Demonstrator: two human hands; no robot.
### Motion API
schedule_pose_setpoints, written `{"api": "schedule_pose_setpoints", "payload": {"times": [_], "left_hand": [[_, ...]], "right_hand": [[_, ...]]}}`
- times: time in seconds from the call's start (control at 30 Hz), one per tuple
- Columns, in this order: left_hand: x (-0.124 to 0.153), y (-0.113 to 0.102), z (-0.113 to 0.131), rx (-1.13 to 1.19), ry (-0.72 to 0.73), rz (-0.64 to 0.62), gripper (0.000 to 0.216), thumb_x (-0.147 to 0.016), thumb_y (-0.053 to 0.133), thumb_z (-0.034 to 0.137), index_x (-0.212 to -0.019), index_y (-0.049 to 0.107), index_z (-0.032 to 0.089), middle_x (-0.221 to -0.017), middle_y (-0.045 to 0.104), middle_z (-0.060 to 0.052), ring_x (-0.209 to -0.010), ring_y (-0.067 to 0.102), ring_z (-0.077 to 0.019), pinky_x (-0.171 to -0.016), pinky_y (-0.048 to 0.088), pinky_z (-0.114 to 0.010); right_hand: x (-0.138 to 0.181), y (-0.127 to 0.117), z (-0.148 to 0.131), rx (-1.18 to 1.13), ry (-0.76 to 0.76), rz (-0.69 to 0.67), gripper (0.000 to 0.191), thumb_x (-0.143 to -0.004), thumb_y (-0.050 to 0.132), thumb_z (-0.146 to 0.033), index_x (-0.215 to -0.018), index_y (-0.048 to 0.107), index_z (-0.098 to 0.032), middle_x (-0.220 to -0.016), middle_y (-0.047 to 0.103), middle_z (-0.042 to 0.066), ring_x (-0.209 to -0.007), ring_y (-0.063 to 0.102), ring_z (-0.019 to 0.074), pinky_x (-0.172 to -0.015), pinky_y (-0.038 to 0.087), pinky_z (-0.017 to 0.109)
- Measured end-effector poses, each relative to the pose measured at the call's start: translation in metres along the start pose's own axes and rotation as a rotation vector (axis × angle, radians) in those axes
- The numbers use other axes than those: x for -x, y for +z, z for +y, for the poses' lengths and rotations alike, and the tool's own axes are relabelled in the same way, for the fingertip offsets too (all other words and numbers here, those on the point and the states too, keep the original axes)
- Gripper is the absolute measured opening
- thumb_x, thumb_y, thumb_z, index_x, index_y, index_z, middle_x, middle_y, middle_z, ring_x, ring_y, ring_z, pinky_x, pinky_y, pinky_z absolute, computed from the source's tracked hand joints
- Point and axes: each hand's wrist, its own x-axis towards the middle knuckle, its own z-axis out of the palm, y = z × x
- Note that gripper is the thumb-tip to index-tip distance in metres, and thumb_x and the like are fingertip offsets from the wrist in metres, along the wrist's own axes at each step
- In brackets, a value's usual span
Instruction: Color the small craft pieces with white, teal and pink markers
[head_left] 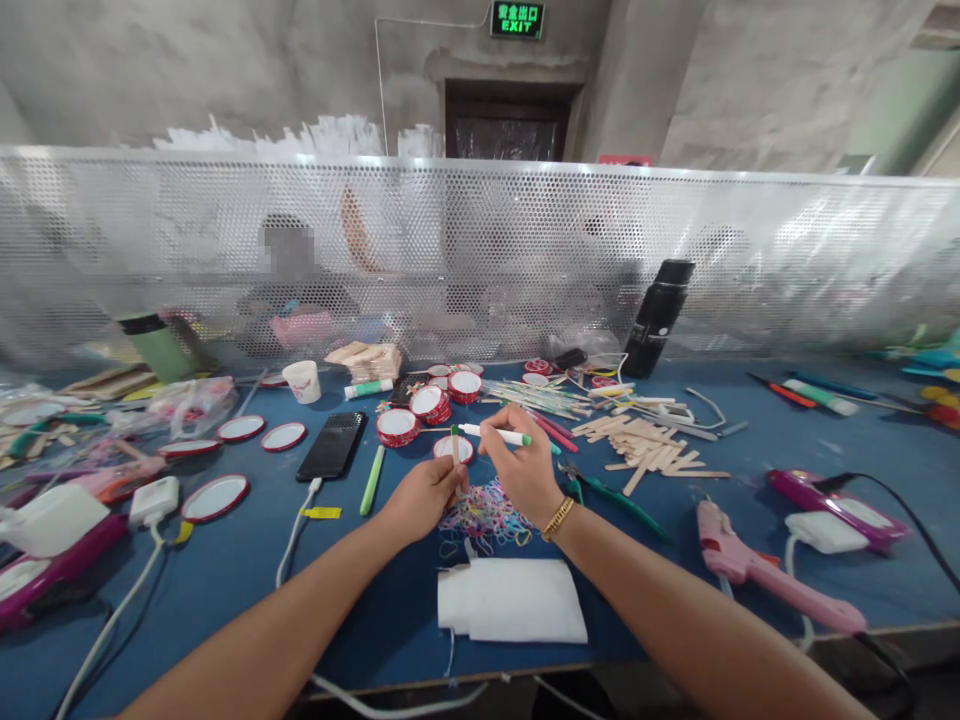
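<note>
My left hand (pixel 418 500) pinches a wooden craft stick (pixel 455 452) upright; its upper end is coloured green. My right hand (pixel 525 472) grips a white marker with a green end (pixel 495 434), its tip close to the green end of the stick. Whether tip and stick touch, I cannot tell. Below both hands spreads a heap of small coloured rubber bands (pixel 491 518). Nearer to me lies a folded white cloth or pouch (pixel 517 602). Behind the stick is a red-rimmed disc (pixel 465 450), partly covered by my left hand.
Stacked red-rimmed discs (pixel 429 402), a black phone (pixel 331 446) and a green pen (pixel 372 480) lie on the blue table. Loose craft sticks (pixel 651 440), green-handled pliers (pixel 619 503) and a pink glue gun (pixel 776 575) are rightward. A black bottle (pixel 660 320) stands before the perforated metal screen (pixel 480 250).
</note>
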Motion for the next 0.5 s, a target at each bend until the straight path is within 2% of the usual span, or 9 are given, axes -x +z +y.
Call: {"api": "schedule_pose_setpoints", "payload": {"times": [0.5], "left_hand": [[-0.0005,-0.0001,-0.0006,0.016,0.002,0.005,0.044,-0.091,0.043,0.056,-0.075,0.056,0.018,-0.054,0.042,0.006,-0.048,0.035,-0.01,-0.048,0.025,-0.024]], "right_hand": [[0.0002,-0.0001,0.0012,0.002,-0.002,-0.006,0.015,-0.087,0.056,-0.025,-0.073,0.053,-0.021,-0.062,0.057,-0.004,-0.057,0.053,0.0131,-0.059,0.042,0.027]]}}
